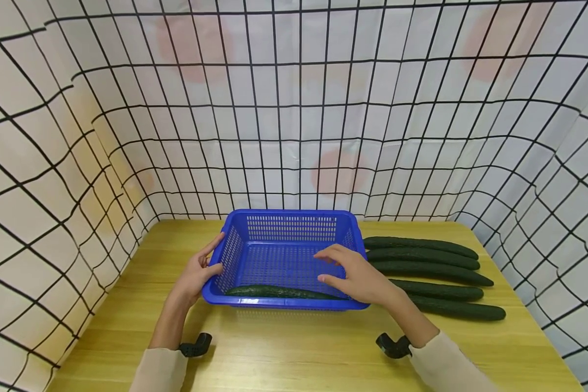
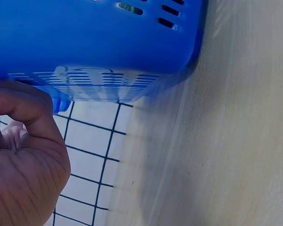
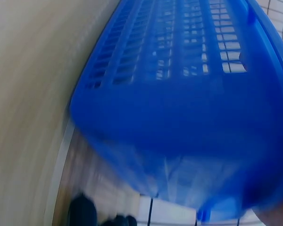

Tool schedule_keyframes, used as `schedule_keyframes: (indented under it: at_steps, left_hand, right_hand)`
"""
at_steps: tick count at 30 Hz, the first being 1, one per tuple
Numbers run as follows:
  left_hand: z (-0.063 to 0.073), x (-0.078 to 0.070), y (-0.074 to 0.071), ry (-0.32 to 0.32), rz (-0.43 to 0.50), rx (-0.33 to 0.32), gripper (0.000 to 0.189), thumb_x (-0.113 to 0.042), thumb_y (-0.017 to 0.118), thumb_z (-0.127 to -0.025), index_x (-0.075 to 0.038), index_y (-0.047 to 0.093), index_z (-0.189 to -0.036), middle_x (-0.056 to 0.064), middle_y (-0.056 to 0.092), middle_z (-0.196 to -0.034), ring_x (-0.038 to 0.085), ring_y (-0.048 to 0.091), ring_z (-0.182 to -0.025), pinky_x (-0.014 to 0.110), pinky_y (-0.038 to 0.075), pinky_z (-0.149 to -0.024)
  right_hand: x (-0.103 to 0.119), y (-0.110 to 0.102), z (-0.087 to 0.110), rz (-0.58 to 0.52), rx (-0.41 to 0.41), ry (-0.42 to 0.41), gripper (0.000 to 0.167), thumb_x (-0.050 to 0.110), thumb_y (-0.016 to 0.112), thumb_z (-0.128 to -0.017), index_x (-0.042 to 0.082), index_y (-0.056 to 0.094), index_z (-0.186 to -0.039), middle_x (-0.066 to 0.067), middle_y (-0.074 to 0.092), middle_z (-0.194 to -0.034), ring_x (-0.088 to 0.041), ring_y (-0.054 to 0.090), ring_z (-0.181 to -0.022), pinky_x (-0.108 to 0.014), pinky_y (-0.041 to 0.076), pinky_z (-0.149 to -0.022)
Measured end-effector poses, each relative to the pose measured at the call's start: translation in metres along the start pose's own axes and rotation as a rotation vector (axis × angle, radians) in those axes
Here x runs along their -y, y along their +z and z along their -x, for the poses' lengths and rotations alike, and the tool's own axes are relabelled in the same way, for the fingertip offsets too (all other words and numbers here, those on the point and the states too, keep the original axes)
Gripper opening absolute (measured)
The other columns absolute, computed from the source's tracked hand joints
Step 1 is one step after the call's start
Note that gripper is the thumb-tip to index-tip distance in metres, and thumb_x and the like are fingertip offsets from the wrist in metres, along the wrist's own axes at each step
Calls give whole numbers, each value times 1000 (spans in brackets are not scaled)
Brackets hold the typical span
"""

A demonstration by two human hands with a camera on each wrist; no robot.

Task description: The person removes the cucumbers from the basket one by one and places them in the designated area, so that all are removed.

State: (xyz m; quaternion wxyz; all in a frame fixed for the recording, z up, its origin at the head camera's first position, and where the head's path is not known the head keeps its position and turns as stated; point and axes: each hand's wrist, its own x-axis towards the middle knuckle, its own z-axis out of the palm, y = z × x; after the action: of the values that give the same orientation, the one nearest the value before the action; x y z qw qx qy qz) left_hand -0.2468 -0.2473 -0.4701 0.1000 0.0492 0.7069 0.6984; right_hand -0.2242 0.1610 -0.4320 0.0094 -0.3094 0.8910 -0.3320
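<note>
A blue plastic basket [image 1: 284,302] with slotted walls stands on the table. Along the inside of its near wall lies one dark green cucumber [image 1: 279,292]. My left hand [image 1: 196,275] grips the basket's left rim, thumb over the edge; in the left wrist view its fingers curl by the basket wall. Over the basket's right near corner hovers my right hand [image 1: 357,275], fingers apart and loosely bent, nothing between them. Just the edge of that hand shows at the lower right of the right wrist view, beside the blurred basket [image 3: 170,117].
To the right of the basket several cucumbers [image 1: 431,269] lie side by side on the wooden table [image 1: 284,354]. Their left ends are partly hidden by the basket and the right arm. Black wire grid [image 1: 299,106] over white sheeting encloses the table's back and sides.
</note>
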Motion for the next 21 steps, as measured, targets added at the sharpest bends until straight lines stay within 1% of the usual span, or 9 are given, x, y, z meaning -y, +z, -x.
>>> schedule_keyframes:
  at_steps: [3,5,10,13,17,21]
  left_hand:
    - [0,0,0,6,0,1,89,8,57,-90,-29,27,-165,17,69,-87,29,76,-78,42,66,-69]
    - [0,0,0,9,1,2,89,8,57,-90,-29,27,-165,20,71,-91,30,76,-79,42,66,-69]
    - [0,0,-1,10,4,0,88,8,57,-90,-28,27,-165,17,70,-88,30,76,-80,43,66,-69]
    - [0,0,-1,2,2,0,89,8,57,-90,-29,26,-165,21,71,-93,33,77,-83,44,66,-70]
    - [-1,0,-1,-6,-7,-1,89,8,57,-91,-29,26,-165,28,70,-100,34,76,-84,45,65,-71]
    - [-1,-1,0,-2,-10,-2,89,8,56,-91,-29,25,-165,28,69,-102,33,76,-84,45,65,-72]
  right_hand:
    - [6,7,-10,9,38,-8,46,38,67,-99,22,59,-142,5,59,-137,-15,59,-118,-49,55,-101]
    - [10,11,-16,10,61,-18,47,38,67,-99,21,59,-142,4,60,-136,-17,59,-118,-49,55,-100]
    - [18,20,-30,29,134,-46,51,43,66,-99,19,58,-143,1,61,-135,-23,61,-121,-46,56,-101]
    - [20,27,-39,64,178,-63,53,44,67,-98,18,58,-144,-2,62,-137,-23,61,-122,-44,56,-101]
    - [21,35,-47,76,237,-65,54,39,70,-97,15,58,-144,-8,63,-134,-25,62,-121,-45,56,-100]
    - [20,41,-52,81,280,-51,57,38,74,-94,12,59,-142,-8,65,-129,-26,63,-118,-43,57,-99]
